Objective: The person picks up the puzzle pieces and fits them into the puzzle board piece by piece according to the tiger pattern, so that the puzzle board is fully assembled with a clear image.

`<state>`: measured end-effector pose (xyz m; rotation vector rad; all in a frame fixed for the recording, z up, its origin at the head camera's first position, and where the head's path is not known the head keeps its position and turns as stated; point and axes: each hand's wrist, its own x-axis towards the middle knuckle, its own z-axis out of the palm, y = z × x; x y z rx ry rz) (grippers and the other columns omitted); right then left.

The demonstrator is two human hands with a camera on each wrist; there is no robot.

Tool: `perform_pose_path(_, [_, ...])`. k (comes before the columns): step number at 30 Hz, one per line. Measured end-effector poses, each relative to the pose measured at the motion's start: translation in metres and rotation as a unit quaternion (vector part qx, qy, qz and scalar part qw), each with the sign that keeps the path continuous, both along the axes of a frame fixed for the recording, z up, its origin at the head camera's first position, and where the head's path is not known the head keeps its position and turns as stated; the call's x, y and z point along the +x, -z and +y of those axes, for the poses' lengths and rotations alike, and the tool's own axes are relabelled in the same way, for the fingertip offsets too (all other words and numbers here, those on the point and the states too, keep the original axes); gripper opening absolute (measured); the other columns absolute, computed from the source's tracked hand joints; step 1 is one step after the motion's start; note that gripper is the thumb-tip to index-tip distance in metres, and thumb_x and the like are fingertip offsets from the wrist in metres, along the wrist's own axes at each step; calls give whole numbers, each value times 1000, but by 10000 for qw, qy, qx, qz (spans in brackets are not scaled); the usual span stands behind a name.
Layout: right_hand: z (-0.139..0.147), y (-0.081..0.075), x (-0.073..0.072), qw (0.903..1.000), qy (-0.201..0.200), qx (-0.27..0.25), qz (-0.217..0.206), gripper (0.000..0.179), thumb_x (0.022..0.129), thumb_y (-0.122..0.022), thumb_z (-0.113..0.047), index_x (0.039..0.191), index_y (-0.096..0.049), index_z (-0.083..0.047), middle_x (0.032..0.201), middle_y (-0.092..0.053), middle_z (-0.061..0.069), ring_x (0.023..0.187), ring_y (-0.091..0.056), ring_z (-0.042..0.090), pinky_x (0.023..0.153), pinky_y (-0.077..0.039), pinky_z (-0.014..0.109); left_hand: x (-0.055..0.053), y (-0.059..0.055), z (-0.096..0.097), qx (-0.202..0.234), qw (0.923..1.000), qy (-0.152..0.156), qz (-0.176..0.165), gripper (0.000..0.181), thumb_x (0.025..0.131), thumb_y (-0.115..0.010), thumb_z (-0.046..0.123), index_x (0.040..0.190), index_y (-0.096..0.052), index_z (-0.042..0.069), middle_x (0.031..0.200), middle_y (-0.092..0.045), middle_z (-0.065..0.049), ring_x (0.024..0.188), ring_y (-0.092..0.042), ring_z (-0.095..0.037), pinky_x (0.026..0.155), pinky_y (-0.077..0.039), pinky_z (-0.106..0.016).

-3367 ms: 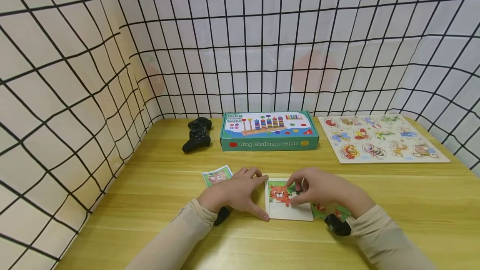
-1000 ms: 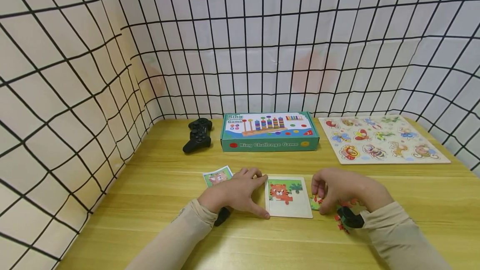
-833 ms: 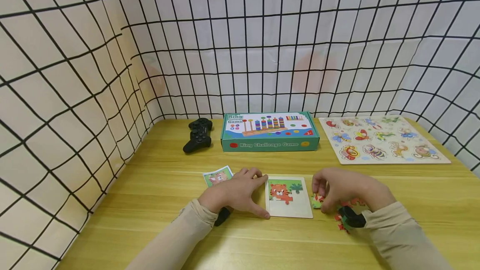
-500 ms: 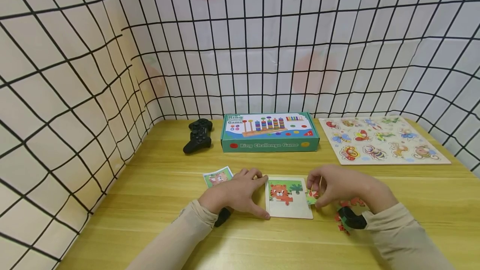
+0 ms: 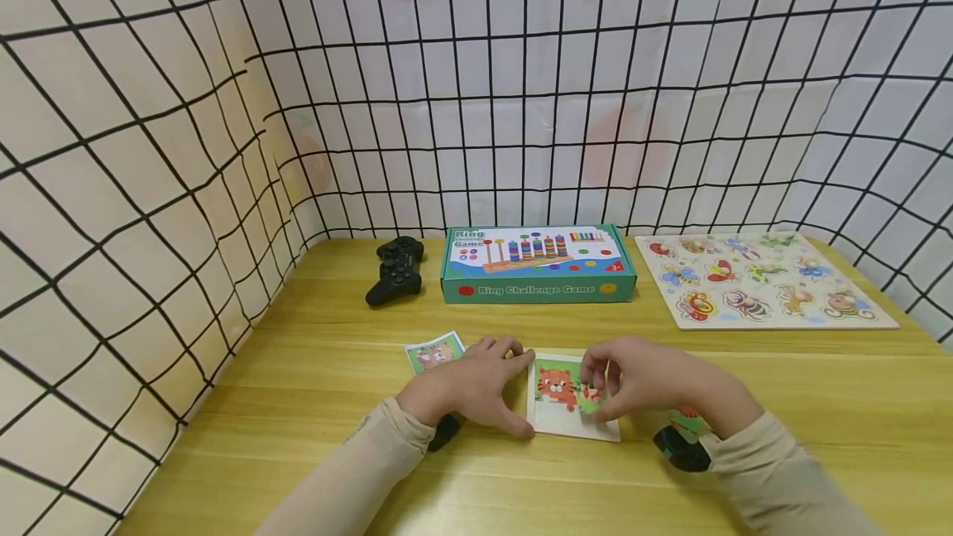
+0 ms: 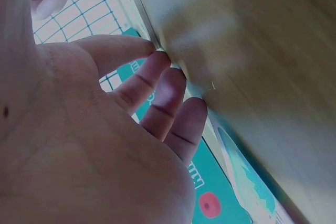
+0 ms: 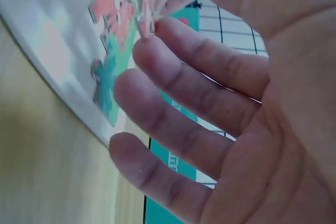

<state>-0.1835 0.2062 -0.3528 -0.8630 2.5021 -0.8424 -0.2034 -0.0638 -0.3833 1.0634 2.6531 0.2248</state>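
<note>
Your right hand pinches a piece over the board, while your left hand, thumb and forefinger apart, touches its edge.

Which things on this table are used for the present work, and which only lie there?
Present work:
tiger puzzle board
puzzle piece pinched in right hand
loose pieces
probably the tiger card

Only lying there:
game controller
Ring Challenge Game box
insect board

A black game controller lay toward the back left of the wooden table, beside a green box lettered "Ring Challenge Game". Right of the box, a pale board of colourful insects lay flat, with a white backdrop crossed by black grid lines behind.
</note>
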Motion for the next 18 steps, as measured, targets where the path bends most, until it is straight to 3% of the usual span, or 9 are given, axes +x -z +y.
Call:
perform_pose_path(13, [-18, 7, 4, 9989, -182, -341, 259, 34, 77, -89, -28, 97, -67, -12, 82, -61, -1, 69, -56, 9, 63, -50, 26, 1, 1, 0, -16, 9999, -8, 104, 106, 77, -66, 79, 158, -36, 18, 143, -38, 4, 126, -37, -18, 104, -38, -37])
perform_pose_path(18, [-27, 16, 4, 9991, -148, -354, 174, 32, 78, -88, -27, 99, -68, -13, 83, -62, -3, 71, -56, 11, 64, -50, 27, 1, 1, -1, -19, 9999, 19, 152, 106, 76, -66, 79, 158, -37, 18, 142, -39, 4, 125, -38, -18, 104, -39, -36])
